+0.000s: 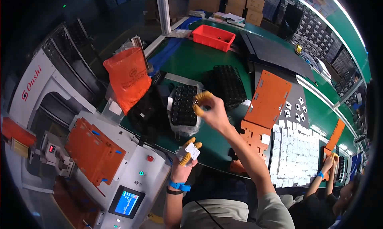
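My left hand (pixel 185 160), with yellow finger covers, is closed round a few small white plates (pixel 192 151) with tiny holes, held in front of the bench edge. My right hand (pixel 210 109) reaches over the right side of a black tray (pixel 184 109) with rows of round pockets holding small dark parts. Its covered thumb and fingers curl together in a pinch; whatever is between them is too small to make out. Clear plastic wrap (pixel 186 129) lies under the tray. A blue strap (pixel 180 186) circles my left wrist.
Stacked black trays (pixel 229 86) stand right of the work tray; a red bin (pixel 213 37) sits farther back. An orange bag (pixel 128 79) and a machine with an orange fixture (pixel 93 151) are at left. Rightward are orange plates (pixel 269 99), many white plates (pixel 294 155) and a co-worker's hands (pixel 330 162).
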The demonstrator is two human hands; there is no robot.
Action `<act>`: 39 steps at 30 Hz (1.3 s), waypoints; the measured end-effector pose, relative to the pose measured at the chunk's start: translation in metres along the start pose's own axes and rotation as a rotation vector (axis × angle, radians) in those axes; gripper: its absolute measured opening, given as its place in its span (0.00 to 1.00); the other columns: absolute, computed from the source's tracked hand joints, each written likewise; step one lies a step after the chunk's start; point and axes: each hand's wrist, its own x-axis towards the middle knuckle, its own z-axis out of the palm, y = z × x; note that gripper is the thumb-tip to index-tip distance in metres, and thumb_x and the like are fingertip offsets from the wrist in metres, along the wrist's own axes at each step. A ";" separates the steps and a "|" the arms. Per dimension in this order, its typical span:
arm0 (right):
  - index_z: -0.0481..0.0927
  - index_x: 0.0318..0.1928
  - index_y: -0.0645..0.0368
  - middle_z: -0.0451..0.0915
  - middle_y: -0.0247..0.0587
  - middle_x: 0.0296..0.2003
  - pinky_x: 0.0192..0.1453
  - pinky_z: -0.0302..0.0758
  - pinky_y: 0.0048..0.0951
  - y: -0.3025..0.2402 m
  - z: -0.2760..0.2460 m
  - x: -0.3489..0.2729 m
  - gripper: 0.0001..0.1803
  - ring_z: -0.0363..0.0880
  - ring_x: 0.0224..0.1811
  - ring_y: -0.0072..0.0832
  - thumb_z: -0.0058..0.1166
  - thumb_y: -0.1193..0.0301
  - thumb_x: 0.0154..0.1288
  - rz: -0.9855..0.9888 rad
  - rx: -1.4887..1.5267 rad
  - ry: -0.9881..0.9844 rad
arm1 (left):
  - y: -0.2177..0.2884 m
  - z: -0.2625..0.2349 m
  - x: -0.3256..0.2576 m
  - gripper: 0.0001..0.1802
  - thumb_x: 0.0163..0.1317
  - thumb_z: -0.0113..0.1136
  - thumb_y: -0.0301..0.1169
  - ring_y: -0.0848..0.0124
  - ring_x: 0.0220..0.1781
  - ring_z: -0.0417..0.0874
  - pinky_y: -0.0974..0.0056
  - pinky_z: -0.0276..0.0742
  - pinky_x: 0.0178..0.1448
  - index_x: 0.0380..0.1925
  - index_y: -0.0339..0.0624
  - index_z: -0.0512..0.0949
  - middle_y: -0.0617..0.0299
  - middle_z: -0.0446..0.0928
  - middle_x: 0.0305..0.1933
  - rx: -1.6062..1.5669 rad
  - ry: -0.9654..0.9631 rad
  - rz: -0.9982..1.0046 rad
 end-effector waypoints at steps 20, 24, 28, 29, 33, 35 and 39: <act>0.84 0.47 0.66 0.75 0.32 0.30 0.28 0.61 0.21 -0.094 -0.065 -0.174 0.12 0.64 0.24 0.14 0.63 0.73 0.64 0.238 0.014 -0.008 | -0.023 0.079 -0.022 0.36 0.46 0.81 0.26 0.84 0.40 0.76 0.77 0.71 0.43 0.58 0.37 0.78 0.60 0.82 0.55 0.536 -0.011 0.416; 0.83 0.47 0.68 0.78 0.30 0.29 0.30 0.66 0.19 -0.113 -0.080 -0.171 0.14 0.70 0.27 0.12 0.64 0.72 0.65 0.416 -0.056 -0.083 | -0.033 0.085 -0.024 0.35 0.45 0.81 0.26 0.88 0.32 0.68 0.80 0.65 0.36 0.57 0.38 0.79 0.65 0.83 0.53 0.585 -0.014 0.481; 0.83 0.48 0.69 0.79 0.34 0.29 0.30 0.68 0.20 -0.107 -0.090 -0.176 0.14 0.73 0.26 0.13 0.64 0.73 0.64 0.259 -0.166 -0.135 | -0.041 0.089 -0.025 0.35 0.45 0.81 0.27 0.88 0.29 0.66 0.80 0.64 0.34 0.57 0.38 0.79 0.65 0.84 0.51 0.578 -0.005 0.500; 0.83 0.48 0.69 0.79 0.34 0.29 0.30 0.68 0.20 -0.108 -0.093 -0.177 0.14 0.73 0.26 0.13 0.64 0.73 0.64 0.261 -0.166 -0.128 | -0.042 0.090 -0.025 0.35 0.45 0.81 0.27 0.88 0.28 0.66 0.79 0.64 0.34 0.56 0.38 0.79 0.65 0.84 0.51 0.579 -0.005 0.508; 0.83 0.47 0.69 0.77 0.36 0.28 0.29 0.68 0.23 -0.106 -0.098 -0.182 0.13 0.71 0.25 0.17 0.64 0.76 0.63 0.090 -0.274 -0.148 | -0.048 0.093 -0.027 0.34 0.46 0.81 0.27 0.88 0.27 0.64 0.79 0.62 0.32 0.56 0.39 0.80 0.65 0.84 0.51 0.588 -0.020 0.519; 0.83 0.47 0.68 0.76 0.37 0.28 0.29 0.67 0.24 -0.108 -0.096 -0.184 0.13 0.70 0.24 0.19 0.64 0.76 0.62 0.138 -0.229 -0.118 | -0.050 0.093 -0.027 0.35 0.47 0.80 0.27 0.85 0.33 0.74 0.77 0.72 0.39 0.58 0.36 0.78 0.60 0.83 0.54 0.613 -0.017 0.480; 0.84 0.47 0.65 0.74 0.40 0.29 0.31 0.68 0.29 -0.109 -0.097 -0.187 0.15 0.71 0.27 0.29 0.67 0.73 0.59 0.107 -0.285 0.022 | -0.060 0.104 -0.024 0.38 0.50 0.78 0.27 0.64 0.59 0.80 0.62 0.76 0.64 0.61 0.29 0.72 0.48 0.79 0.58 0.355 0.021 0.290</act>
